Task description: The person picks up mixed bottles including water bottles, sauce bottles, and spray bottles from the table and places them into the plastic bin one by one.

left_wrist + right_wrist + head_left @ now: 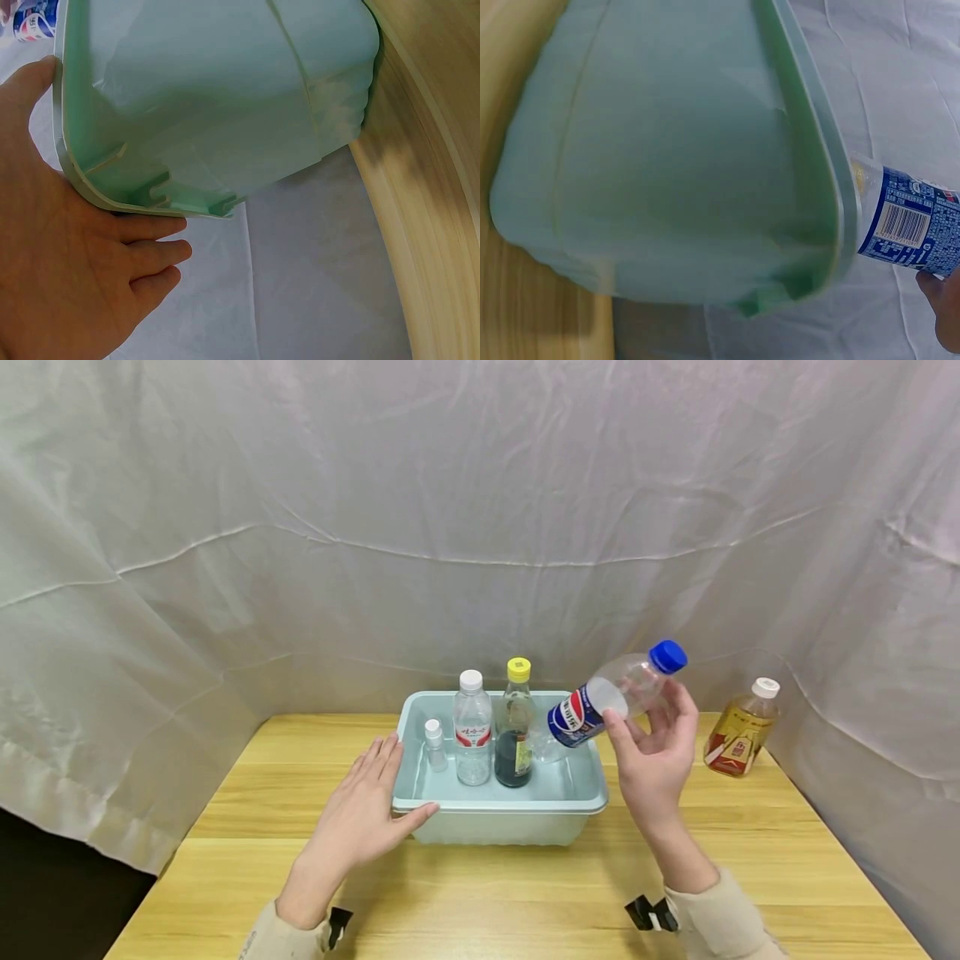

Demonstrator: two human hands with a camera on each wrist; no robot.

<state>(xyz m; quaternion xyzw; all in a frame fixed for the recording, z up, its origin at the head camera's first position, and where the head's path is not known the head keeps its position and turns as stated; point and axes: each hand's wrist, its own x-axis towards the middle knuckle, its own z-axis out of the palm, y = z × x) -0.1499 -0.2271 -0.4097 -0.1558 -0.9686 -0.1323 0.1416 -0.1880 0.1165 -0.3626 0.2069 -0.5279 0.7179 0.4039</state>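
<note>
While the right hand (658,756) grips the tilted blue-capped bottle (588,708), a low swing could topple the yellow-capped bottle (513,731) — left hand (362,812), fingers straight, touches the bin (498,827).

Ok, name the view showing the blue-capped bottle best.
The head view: there the blue-capped bottle shows from cap to base, tilted. The right wrist view shows its barcoded label and clear end, no cap; the left wrist view, a bit of label.

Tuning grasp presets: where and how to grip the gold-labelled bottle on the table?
Gold-labelled bottle: probably round its body, from the near left. It stands upright, broad below the white cap, with bare table on that side and curtain close behind.
</note>
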